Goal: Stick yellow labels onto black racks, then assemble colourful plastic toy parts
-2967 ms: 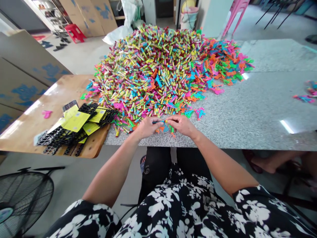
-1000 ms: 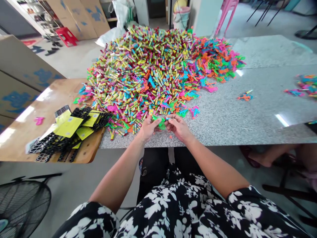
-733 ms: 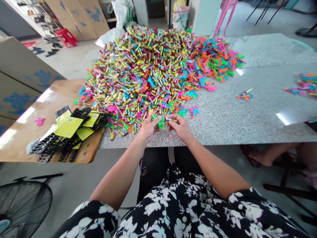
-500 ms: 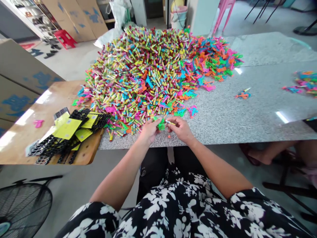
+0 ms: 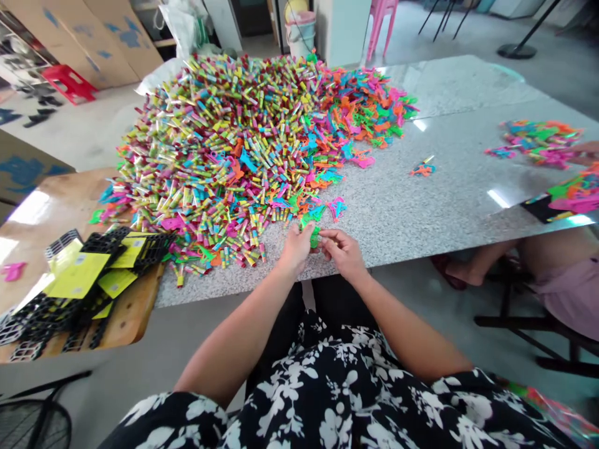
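At the near edge of the grey stone table, my left hand is closed round a small green plastic toy piece. My right hand meets it from the right, thumb and fingers pinched together against the piece's right side. Whatever those fingertips grip is hidden. Just beyond my hands rises a large heap of small tubes with coloured labels. Loose plastic toy pieces in pink, orange, blue and green lie along its near side.
A second heap of bright plastic pieces adjoins the tubes. On the wooden table at left lie black plastic racks with yellow cards. One orange-and-blue piece lies alone. At right, a co-worker's hand reaches coloured pieces.
The view has swung right, bringing the co-worker's hand into sight. My right hand's fingers have closed in on the green toy piece; the small tube they held is no longer visible.
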`<state>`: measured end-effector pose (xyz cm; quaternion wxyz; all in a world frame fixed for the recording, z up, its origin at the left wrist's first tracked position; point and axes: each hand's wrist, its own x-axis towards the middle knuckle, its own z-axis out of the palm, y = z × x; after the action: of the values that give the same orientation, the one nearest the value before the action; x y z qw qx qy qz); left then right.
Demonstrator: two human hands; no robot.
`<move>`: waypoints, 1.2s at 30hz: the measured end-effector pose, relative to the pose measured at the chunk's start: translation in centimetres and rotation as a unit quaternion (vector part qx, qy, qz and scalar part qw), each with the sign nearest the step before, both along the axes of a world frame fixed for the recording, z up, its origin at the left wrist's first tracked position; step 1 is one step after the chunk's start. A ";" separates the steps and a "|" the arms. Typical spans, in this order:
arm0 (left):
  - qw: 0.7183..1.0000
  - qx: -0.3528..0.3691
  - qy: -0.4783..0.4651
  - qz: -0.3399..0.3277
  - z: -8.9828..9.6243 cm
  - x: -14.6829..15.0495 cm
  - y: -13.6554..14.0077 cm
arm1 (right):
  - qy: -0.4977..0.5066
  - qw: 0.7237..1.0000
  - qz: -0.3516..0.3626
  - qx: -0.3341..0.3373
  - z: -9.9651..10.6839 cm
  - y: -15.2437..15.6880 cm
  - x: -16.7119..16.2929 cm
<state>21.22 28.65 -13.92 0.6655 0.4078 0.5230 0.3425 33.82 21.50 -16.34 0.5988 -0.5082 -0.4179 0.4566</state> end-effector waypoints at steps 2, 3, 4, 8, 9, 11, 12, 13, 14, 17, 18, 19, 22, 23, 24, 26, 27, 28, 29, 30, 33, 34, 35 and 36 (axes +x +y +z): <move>0.997 0.025 0.054 -0.053 -0.4 0.2 1.4 | -0.030 0.999 -0.022 -0.010 0.2 0.8 2.6; 0.990 0.066 0.106 -0.065 -0.6 0.3 2.2 | -0.031 0.998 -0.057 -0.011 0.2 1.5 4.3; 0.975 0.125 0.171 -0.069 -0.8 0.4 3.2 | -0.021 0.994 -0.104 -0.008 0.2 2.3 6.0; 0.842 0.315 0.425 -0.107 -1.2 1.2 6.1 | 0.044 0.967 -0.250 0.013 -0.6 6.1 11.6; 0.815 0.324 0.463 -0.129 -1.2 1.5 6.5 | 0.032 0.968 -0.251 0.002 -0.9 6.8 12.2; 0.781 0.328 0.508 -0.158 -1.2 2.0 6.6 | -0.054 0.973 -0.223 -0.038 -1.4 8.0 12.3; 0.771 0.331 0.518 -0.165 -1.1 2.1 6.5 | -0.129 0.970 -0.198 -0.058 -1.6 8.3 11.9; 0.765 0.337 0.522 -0.170 -1.1 2.1 6.3 | -0.218 0.959 -0.167 -0.074 -1.7 8.5 11.3; 0.760 0.344 0.523 -0.176 -1.0 2.0 6.1 | -0.311 0.938 -0.130 -0.085 -1.7 8.6 10.5; 0.747 0.371 0.515 -0.198 -1.2 0.7 5.4 | -0.508 0.854 -0.023 -0.111 -1.3 8.5 8.1; 0.744 0.380 0.509 -0.205 -1.4 0.0 5.3 | -0.536 0.836 0.002 -0.121 -1.1 8.3 7.3; 0.744 0.388 0.503 -0.210 -1.5 -0.7 5.2 | -0.551 0.824 0.021 -0.130 -0.9 8.1 6.6; 0.748 0.390 0.490 -0.219 -1.9 -3.0 5.3 | -0.560 0.817 0.042 -0.134 -0.5 7.0 4.3; 0.749 0.384 0.492 -0.224 -1.9 -3.8 5.3 | -0.556 0.820 0.045 -0.129 -0.4 6.5 3.5; 0.748 0.377 0.496 -0.231 -1.9 -4.4 5.3 | -0.550 0.825 0.045 -0.123 -0.5 6.1 2.7; 0.747 0.361 0.503 -0.243 -1.9 -5.7 5.2 | -0.531 0.839 0.036 -0.114 -0.7 5.3 1.3; 0.749 0.354 0.505 -0.244 -1.9 -6.3 5.1 | -0.521 0.846 0.034 -0.110 -0.8 5.1 0.7; 0.751 0.350 0.506 -0.239 -1.9 -6.9 5.0 | -0.510 0.853 0.032 -0.108 -1.0 4.8 0.1; 0.755 0.348 0.507 -0.227 -2.0 -7.5 4.8 | -0.498 0.860 0.032 -0.106 -1.1 4.7 -0.4; 0.758 0.349 0.508 -0.214 -2.0 -8.0 4.7 | -0.483 0.869 0.039 -0.101 -1.3 4.7 -0.8; 0.763 0.359 0.501 -0.196 -1.9 -9.5 4.4 | -0.423 0.901 0.080 -0.060 -1.5 5.0 -1.5; 0.764 0.359 0.498 -0.199 -1.9 -10.0 4.3 | -0.407 0.907 0.096 -0.044 -1.5 5.2 -1.6; 0.765 0.356 0.497 -0.201 -1.8 -10.3 4.4 | -0.399 0.910 0.111 -0.031 -1.5 5.4 -1.6; 0.767 0.353 0.498 -0.200 -1.7 -10.6 4.5 | -0.402 0.908 0.120 -0.023 -1.5 5.6 -1.7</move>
<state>10.65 33.13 -15.65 0.1742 0.8226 0.5297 0.1117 32.13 27.09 -17.79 0.3090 -0.6085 -0.6701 0.2919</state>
